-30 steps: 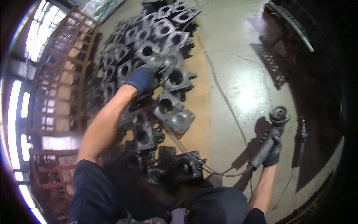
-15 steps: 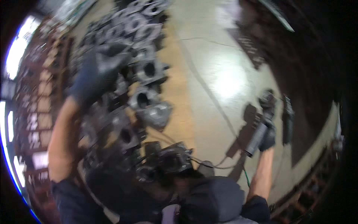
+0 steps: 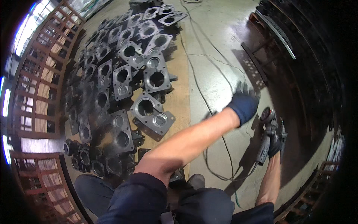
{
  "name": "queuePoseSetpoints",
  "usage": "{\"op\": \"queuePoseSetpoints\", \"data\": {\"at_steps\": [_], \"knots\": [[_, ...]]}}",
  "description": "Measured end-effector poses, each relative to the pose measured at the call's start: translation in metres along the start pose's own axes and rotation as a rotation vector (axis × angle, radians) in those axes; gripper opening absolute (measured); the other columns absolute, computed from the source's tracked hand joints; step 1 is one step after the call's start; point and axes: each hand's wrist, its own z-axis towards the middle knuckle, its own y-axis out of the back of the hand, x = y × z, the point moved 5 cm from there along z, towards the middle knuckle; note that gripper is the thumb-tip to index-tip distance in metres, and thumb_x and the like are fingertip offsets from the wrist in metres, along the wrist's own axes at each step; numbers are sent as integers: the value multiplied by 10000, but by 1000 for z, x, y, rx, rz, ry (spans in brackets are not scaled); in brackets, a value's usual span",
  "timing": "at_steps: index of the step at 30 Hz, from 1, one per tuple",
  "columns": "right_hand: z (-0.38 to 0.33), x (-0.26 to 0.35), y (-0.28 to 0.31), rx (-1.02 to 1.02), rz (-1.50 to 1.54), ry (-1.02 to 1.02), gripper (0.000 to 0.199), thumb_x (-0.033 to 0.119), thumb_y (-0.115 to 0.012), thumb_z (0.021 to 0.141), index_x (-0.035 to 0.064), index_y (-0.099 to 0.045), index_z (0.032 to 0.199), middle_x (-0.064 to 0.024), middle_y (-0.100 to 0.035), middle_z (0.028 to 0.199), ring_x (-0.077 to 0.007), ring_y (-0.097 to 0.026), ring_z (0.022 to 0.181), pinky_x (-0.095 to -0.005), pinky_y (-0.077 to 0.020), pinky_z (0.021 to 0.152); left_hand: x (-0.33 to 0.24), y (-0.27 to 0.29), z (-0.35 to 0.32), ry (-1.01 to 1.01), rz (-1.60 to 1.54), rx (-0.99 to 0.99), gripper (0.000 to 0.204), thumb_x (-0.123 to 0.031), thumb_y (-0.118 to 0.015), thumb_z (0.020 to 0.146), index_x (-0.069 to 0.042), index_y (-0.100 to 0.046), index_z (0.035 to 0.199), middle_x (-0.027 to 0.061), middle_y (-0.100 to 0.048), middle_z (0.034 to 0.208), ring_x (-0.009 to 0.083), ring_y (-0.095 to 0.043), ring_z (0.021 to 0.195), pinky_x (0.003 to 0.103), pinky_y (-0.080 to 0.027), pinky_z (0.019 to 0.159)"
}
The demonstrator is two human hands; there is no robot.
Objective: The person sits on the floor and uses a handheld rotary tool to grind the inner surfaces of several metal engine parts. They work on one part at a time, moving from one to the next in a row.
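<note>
I see my left hand [image 3: 244, 104], in a dark blue glove, stretched across the middle of the view above the pale concrete floor [image 3: 220, 48]; its fingers [image 3: 242, 89] are spread loosely and close on nothing, though the glove is blurred and I cannot tell more than that; the bare forearm runs back from it to a dark sleeve at the lower edge. My right hand [image 3: 275, 145], also gloved, is wrapped firmly around the body of an angle grinder [image 3: 267, 130] at the right side of the floor, just beside the left hand; the grinder points away from me with its disc end uppermost in the picture, and whether the disc touches the floor I cannot tell. A thin cable [image 3: 223, 153] loops over the concrete from the grinder's near end towards my knees and on up the floor. To the left, on a brown board [image 3: 182, 97], lie many dark metal plates [image 3: 156, 76], each roughly square with a round bore; the nearest bright one [image 3: 153, 114] sits tilted at the board's edge; a rusty metal rack [image 3: 35, 86] stands along the far left.
</note>
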Motion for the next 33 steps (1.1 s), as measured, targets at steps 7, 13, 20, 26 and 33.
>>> {"op": "queuePoseSetpoints", "data": {"at_steps": [7,13,20,26,33], "knots": [[-27,-18,110,-436,-1085,-508,239,84,-600,865,38,-621,1099,-35,-602,799,-121,-552,612,-260,-467,491,83,101,-43,-198,27,358,436,-202,-611,828,-107,-604,1254,171,-576,1350,348,-521,1280,492,-358,1108],[-28,3,58,-529,-1249,-383,152,161,-671,807,41,-680,899,-47,-607,693,-150,-550,531,-305,-440,438,274,283,-68,-3,340,116,300,-149,-651,838,-69,-648,1127,149,-680,1064,312,-668,981,402,-547,839],[-21,-23,-128,-121,-1272,-315,411,342,-703,823,4,-701,1058,-189,-722,1028,-316,-686,982,-379,-524,848,359,422,-152,270,564,124,295,-147,-637,883,-24,-630,1152,191,-648,1145,349,-619,1095,432,-494,959],[-80,-44,-273,265,-1493,-230,487,407,-683,826,20,-683,1121,-191,-710,1071,-330,-680,1007,-390,-520,907,352,533,-308,438,517,362,272,-40,-632,792,15,-646,1058,205,-641,996,410,-605,940,494,-472,845],[-211,53,-250,88,-1436,-494,469,366,-677,815,-7,-681,1099,-164,-728,967,-280,-699,879,-370,-533,826,224,635,-430,1051,183,693,267,-144,-660,826,-40,-662,1072,204,-666,1025,383,-634,980,451,-505,880]]}}
